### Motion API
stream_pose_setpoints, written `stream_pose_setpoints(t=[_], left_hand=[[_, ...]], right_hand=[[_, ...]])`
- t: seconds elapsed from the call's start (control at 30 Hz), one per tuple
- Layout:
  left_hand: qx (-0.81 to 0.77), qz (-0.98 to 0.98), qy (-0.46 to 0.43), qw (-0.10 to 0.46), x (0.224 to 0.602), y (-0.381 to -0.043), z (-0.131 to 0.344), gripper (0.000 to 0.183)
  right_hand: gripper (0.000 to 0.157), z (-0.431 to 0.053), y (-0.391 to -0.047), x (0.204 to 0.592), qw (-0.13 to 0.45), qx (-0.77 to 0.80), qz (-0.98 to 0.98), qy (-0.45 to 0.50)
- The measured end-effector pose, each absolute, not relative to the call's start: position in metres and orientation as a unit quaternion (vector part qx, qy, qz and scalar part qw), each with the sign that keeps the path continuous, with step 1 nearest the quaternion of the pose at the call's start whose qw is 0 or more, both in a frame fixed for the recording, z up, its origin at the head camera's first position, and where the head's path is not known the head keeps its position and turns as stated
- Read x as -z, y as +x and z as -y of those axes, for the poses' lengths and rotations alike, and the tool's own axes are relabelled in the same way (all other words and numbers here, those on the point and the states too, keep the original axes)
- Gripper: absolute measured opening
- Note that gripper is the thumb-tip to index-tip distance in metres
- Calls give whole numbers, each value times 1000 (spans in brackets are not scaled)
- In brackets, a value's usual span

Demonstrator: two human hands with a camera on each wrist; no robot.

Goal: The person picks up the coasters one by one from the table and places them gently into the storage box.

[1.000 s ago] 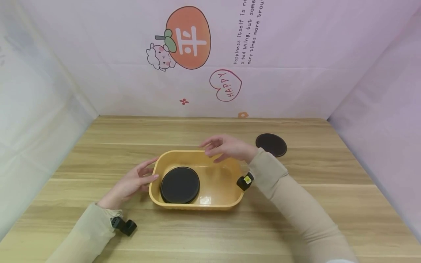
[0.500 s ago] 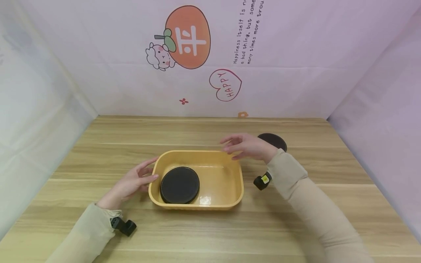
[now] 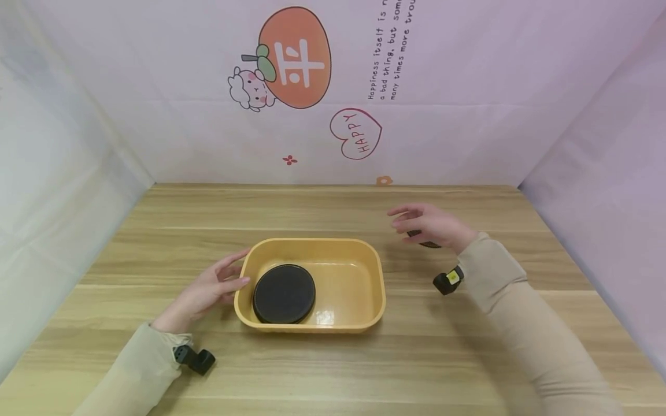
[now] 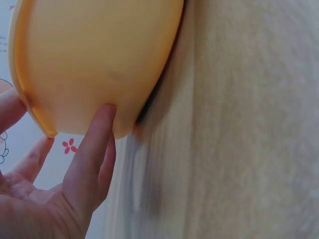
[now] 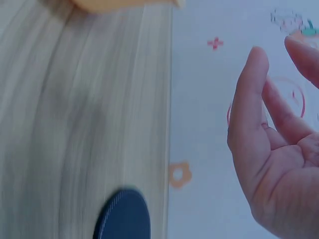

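Note:
A yellow rectangular plastic bin (image 3: 343, 283) with rounded corners sits on the table. My left hand (image 3: 210, 286) holds its left end, thumb over the rim and fingers against the outer wall. Inside the bin's left half lies a round black coaster (image 3: 284, 293) with a stitched edge. My right hand (image 3: 429, 223) hovers to the right of the bin, fingers loosely bent and holding nothing. Beneath it, another black coaster (image 5: 125, 216) rests on the table, mostly covered by the hand in the head view.
The wood-grain table (image 3: 333, 375) meets a pale printed cloth backdrop (image 3: 442, 133) at the back. White cloth walls (image 3: 67, 150) stand on both sides. Each wrist carries a small black camera, such as the one (image 3: 195, 358) on the left.
My right hand has moved right from above the bin to over the coaster on the table. The left hand, the bin and the coaster inside have stayed in place.

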State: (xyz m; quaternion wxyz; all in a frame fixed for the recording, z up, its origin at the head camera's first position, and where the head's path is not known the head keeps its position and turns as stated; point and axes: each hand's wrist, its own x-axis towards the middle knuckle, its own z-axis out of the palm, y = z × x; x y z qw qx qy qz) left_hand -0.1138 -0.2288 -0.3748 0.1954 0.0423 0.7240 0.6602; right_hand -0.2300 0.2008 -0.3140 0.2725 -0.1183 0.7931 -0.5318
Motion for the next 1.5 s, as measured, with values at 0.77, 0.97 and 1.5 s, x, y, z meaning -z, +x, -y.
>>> stream_pose_setpoints(t=[0.77, 0.97, 1.5], left_hand=[[-659, -724, 39, 197, 374, -113, 228, 73], [-660, -724, 37, 197, 374, -114, 228, 73], [-654, -730, 33, 196, 374, -115, 230, 72]], right_hand=[[66, -272, -251, 338, 262, 424, -863, -82], [66, -282, -257, 350, 204, 366, -905, -74], [84, -282, -279, 374, 132, 200, -966, -95]])
